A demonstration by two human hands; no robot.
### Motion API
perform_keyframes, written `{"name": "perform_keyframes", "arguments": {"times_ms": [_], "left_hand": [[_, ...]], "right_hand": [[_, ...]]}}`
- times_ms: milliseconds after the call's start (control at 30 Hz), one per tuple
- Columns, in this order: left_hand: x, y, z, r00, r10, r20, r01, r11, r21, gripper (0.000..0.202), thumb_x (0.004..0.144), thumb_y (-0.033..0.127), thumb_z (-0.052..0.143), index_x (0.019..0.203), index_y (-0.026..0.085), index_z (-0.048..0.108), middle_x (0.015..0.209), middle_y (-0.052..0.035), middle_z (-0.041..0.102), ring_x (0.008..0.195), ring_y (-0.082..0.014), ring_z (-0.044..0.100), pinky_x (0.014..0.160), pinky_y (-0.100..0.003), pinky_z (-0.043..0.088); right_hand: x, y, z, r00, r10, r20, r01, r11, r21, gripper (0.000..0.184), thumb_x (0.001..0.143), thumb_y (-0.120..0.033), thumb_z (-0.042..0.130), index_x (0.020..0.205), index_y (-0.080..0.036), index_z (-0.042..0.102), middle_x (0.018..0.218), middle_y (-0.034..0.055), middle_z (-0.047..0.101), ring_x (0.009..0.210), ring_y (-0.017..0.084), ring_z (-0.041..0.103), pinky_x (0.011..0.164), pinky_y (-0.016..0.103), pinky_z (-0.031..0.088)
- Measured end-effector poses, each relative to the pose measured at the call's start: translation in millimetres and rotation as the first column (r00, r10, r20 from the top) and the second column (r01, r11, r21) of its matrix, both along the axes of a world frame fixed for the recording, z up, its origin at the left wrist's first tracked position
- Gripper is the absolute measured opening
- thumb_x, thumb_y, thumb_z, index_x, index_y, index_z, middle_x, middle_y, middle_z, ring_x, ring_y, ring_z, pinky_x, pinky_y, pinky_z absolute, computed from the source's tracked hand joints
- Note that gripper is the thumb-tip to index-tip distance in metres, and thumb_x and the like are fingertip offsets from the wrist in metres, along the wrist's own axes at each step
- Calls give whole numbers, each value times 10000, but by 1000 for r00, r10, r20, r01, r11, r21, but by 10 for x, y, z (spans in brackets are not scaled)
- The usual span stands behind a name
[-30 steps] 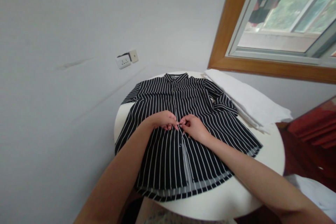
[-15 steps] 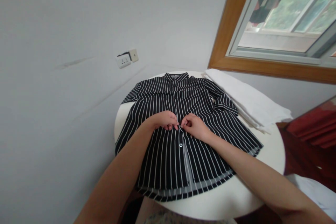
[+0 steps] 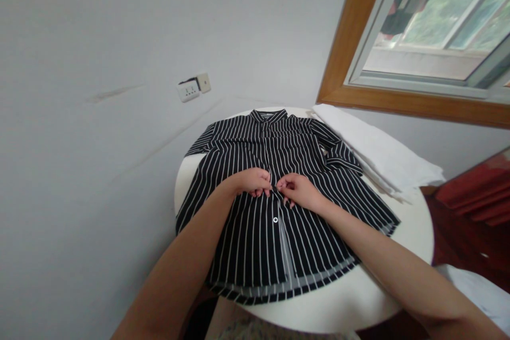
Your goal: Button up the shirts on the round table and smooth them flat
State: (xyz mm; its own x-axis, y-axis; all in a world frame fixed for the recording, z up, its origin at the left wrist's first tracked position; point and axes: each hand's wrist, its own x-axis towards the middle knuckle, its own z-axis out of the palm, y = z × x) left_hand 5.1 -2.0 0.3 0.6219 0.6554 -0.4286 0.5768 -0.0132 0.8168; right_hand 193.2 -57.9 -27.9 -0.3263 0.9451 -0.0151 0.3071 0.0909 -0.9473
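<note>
Left hand, right hand at shirt placket, same as before.

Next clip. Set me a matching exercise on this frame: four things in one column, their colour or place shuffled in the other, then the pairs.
1 shirt
2 folded cloth
3 socket
4 window frame

A brown wood
B fixed to the wall
C black with white stripes
D plain white, right of the shirt

Pairs: 1-C, 2-D, 3-B, 4-A

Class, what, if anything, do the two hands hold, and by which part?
The left hand and right hand each pinch the striped shirt at its front placket, midway down.
</note>
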Motion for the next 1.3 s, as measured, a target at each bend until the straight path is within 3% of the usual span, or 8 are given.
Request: {"name": "perform_keyframes", "arguments": {"times_ms": [233,433,600,700,967,1300], "left_hand": [[-8,12,-14,1000,18,23,-18,999,-26,130,666,265,565,689,183,468,690,19,645,453,-61,457,426,-193,323],[-44,16,2,1000,-1,29,2,1000,-14,173,677,295,611,640,170,497,675,14,638,444,-49,431,437,-198,321],[-92,48,-15,999,-34,20,34,999,3,181,676,317,633,646,164,541,638,26,616,425,-46,421,429,-200,324],[-105,44,3,999,-39,-16,40,998,56,177,670,328,642,653,169,563,520,55,527,423,-64,436,432,-202,337],[-72,11,49,998,-36,-55,43,990,137,195,644,340,660,645,175,557,444,72,461,425,-88,464,446,-215,359],[-69,36,-9,998,-14,-58,22,990,142,224,663,345,636,578,176,517,412,61,467,399,-83,429,440,-217,325]], "right_hand": [[15,4,-2,999,43,13,-44,998,35,108,773,-186,574,869,-151,606,714,-25,545,516,85,611,369,157,504],[19,9,34,996,72,-57,-76,995,-71,103,783,-210,600,861,-142,601,665,-34,548,536,87,617,422,173,538],[-13,1,39,1000,29,1,-29,998,-58,51,777,-120,581,822,-140,593,660,-43,547,479,60,584,375,143,497],[-31,1,34,999,11,43,-10,1000,-28,83,769,-79,572,811,-145,600,662,-43,556,460,50,573,359,128,477],[-86,7,93,998,-48,29,51,991,-120,94,765,-63,561,793,-149,583,659,-39,540,474,59,581,354,128,473],[-12,-17,34,974,8,225,-54,978,201,118,815,-170,535,882,-167,632,916,21,525,488,32,524,407,177,444]]}}
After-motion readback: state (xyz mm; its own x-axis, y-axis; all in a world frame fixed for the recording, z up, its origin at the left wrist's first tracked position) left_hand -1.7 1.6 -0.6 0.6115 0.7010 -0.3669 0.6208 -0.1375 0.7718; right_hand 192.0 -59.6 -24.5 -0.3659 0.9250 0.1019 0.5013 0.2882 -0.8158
